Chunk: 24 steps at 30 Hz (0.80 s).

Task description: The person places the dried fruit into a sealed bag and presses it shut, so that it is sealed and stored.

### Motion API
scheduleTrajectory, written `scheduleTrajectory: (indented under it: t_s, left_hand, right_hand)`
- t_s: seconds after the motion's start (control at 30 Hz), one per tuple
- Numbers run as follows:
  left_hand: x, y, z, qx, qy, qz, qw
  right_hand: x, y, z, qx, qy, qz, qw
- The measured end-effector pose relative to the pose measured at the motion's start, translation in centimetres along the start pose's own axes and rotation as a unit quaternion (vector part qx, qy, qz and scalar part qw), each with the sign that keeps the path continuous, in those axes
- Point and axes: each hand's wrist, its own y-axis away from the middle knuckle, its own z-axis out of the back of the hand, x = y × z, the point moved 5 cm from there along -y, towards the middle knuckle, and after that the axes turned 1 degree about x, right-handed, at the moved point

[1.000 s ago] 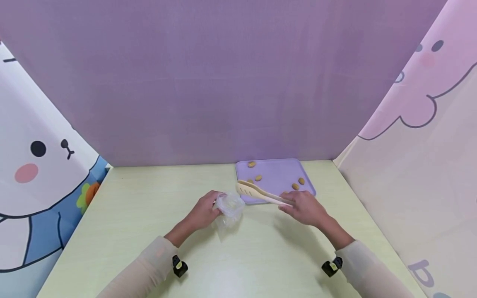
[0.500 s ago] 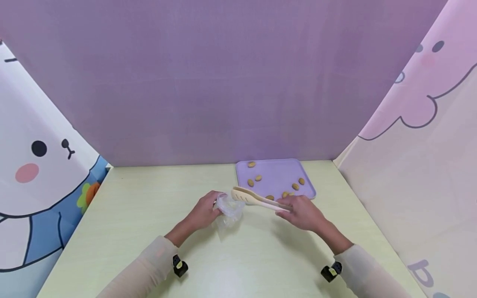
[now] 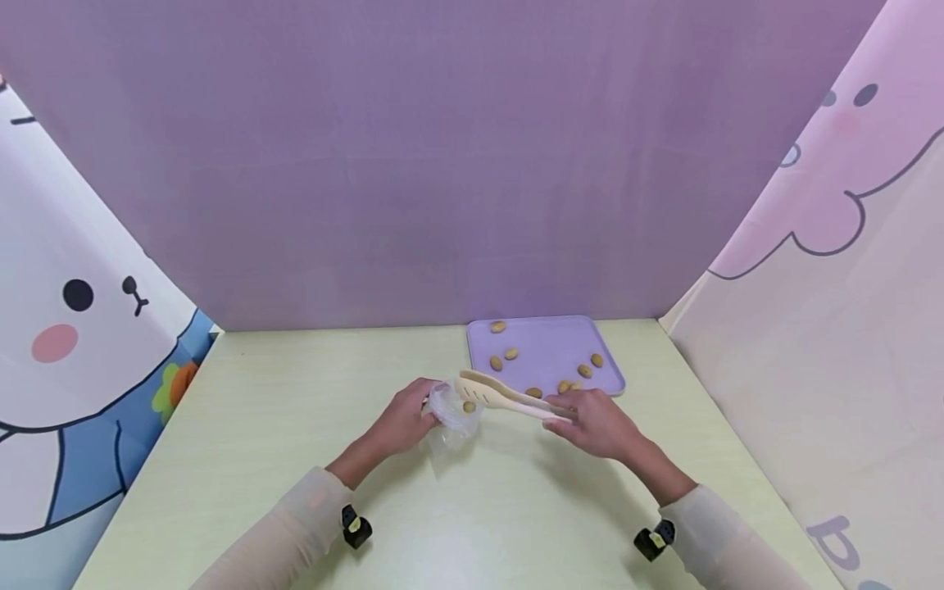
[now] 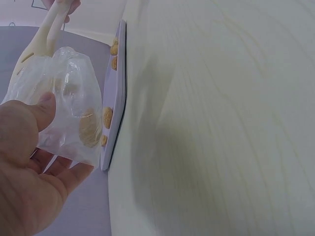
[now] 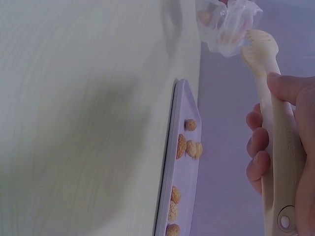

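My left hand (image 3: 401, 418) pinches a clear plastic bag (image 3: 451, 424) between thumb and fingers, holding its mouth open above the table. In the left wrist view a brown, rough-shelled nut (image 4: 90, 129) shows through the bag's lower part. My right hand (image 3: 596, 422) grips cream-coloured tongs (image 3: 516, 402), thumb on one arm and fingers wrapped round the other. Their slotted tips are at the bag's mouth, slightly apart in the right wrist view. Just below them, a nut (image 3: 469, 406) shows at the bag in the head view.
A shallow purple tray (image 3: 549, 336) lies at the table's back edge, behind the tongs. Several brown nuts (image 3: 585, 371) are scattered on it. A purple panel (image 3: 442, 205) rises behind the table (image 3: 295, 385), with printed cloth walls at both sides.
My right hand has brought the tongs left and slightly down to the bag's mouth. A nut now appears below their tips. The left hand and bag have stayed put.
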Motion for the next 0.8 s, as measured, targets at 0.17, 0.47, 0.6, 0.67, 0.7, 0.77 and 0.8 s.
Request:
scheduleTrajectory:
  t_s: [0.17, 0.47, 0.6, 0.67, 0.7, 0.77, 0.8]
  left_hand:
    - [0.0, 0.1, 0.0, 0.006, -0.003, 0.009, 0.9999]
    - [-0.2, 0.2, 0.1, -0.002, -0.008, 0.002, 1.0000]
    - [-0.1, 0.2, 0.1, -0.003, -0.005, 0.001, 1.0000]
    - [-0.1, 0.2, 0.1, -0.004, -0.003, 0.002, 1.0000]
    - [-0.1, 0.2, 0.1, -0.005, -0.003, 0.002, 1.0000]
    - [0.0, 0.2, 0.1, -0.004, -0.003, 0.004, 1.0000]
    - [0.0, 0.2, 0.1, -0.003, -0.003, 0.005, 1.0000]
  right_hand:
    - [-0.1, -0.2, 0.3, -0.013, 0.010, 0.006, 0.9998]
    - [-1.4, -0.6, 0.7, -0.040, 0.031, -0.003, 0.9987]
    - [-2.4, -0.9, 0.5, -0.039, 0.035, -0.021, 0.9984]
    - [-3.0, -0.9, 0.4, -0.035, 0.039, -0.034, 0.9981]
    - [-3.2, -0.9, 0.4, -0.034, 0.042, -0.039, 0.9978]
    - [-3.7, -0.9, 0.3, -0.031, 0.049, -0.049, 0.9971]
    - [-3.9, -0.9, 0.3, -0.029, 0.051, -0.053, 0.9969]
